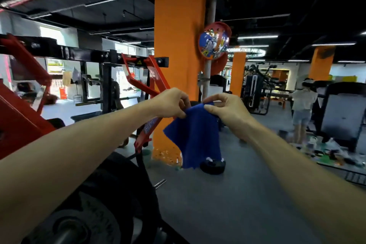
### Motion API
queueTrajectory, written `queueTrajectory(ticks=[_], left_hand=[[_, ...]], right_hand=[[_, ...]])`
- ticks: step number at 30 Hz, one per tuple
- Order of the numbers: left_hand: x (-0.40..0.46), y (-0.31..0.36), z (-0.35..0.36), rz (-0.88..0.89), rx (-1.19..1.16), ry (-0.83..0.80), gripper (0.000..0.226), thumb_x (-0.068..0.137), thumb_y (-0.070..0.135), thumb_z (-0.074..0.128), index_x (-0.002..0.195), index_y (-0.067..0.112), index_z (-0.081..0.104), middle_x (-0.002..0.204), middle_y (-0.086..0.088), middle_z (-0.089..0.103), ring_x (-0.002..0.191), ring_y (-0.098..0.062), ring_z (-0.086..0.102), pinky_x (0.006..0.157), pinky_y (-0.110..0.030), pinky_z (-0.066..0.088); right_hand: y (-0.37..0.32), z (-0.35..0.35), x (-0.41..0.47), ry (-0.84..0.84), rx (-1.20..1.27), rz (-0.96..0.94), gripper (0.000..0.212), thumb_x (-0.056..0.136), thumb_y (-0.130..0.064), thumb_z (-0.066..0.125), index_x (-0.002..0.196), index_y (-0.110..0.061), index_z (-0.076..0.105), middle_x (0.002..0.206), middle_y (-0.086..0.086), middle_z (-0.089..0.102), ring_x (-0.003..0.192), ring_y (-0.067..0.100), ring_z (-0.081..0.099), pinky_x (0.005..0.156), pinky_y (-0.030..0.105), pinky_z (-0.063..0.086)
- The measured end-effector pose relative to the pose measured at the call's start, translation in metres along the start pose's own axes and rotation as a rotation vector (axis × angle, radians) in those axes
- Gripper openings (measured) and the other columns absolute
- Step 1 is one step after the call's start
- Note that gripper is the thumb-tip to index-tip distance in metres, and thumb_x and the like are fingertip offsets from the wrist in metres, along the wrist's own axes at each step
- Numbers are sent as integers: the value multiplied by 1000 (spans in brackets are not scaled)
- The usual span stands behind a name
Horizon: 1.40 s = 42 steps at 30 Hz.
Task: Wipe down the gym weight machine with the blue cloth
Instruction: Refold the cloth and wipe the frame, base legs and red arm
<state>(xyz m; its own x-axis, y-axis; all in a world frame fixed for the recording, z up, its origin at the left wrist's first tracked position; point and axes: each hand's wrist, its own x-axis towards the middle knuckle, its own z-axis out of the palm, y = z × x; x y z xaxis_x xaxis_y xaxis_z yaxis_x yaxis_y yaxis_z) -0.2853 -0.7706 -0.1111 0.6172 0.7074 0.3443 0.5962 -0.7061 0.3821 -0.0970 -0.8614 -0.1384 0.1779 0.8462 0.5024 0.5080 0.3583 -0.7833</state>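
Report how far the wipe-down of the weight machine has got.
Done: nothing visible yet; no wiped area can be told on the red machine frame. In hand: the left hand and right hand each pinch the top edge of the blue cloth, which hangs in the air, not touching the machine. Left: the wiping itself, including the frame and the black weight plate on it.

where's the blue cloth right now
In the head view, the blue cloth hangs mid-frame, pinched at its top edge by the left hand and right hand, before the orange pillar.
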Motion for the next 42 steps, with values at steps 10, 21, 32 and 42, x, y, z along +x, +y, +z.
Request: queueTrajectory(ticks=[10,21,32,42], left_hand=[[77,-39,32,-141,195,35,34,85,-17,52,102,10,62,104,-6,63,72,-19,66,55,-32,60],[169,-70,81,-387,148,74,32,81,20,78,110,16,64,98,4,66,90,-15,63,69,-21,47],[127,-117,75,-738,353,261,36,79,-14,59,98,16,57,112,-7,61,91,-22,59,54,-27,53],[29,-137,-10,-989,543,382,27,86,12,68,111,13,56,108,-7,60,95,-23,59,79,-38,55]], right_hand=[[87,20,102,-82,123,-36,12,90,-13,73,90,-25,72,94,4,74,95,17,70,87,31,57],[169,24,234,-288,240,-96,15,87,-9,75,84,-24,73,76,-3,72,79,11,66,76,27,53],[188,106,268,-652,258,-202,22,93,-19,69,115,-20,71,106,-6,71,102,10,66,92,30,54],[103,238,253,-780,369,-398,15,84,-14,78,98,-14,74,84,1,74,74,7,67,65,16,54]])
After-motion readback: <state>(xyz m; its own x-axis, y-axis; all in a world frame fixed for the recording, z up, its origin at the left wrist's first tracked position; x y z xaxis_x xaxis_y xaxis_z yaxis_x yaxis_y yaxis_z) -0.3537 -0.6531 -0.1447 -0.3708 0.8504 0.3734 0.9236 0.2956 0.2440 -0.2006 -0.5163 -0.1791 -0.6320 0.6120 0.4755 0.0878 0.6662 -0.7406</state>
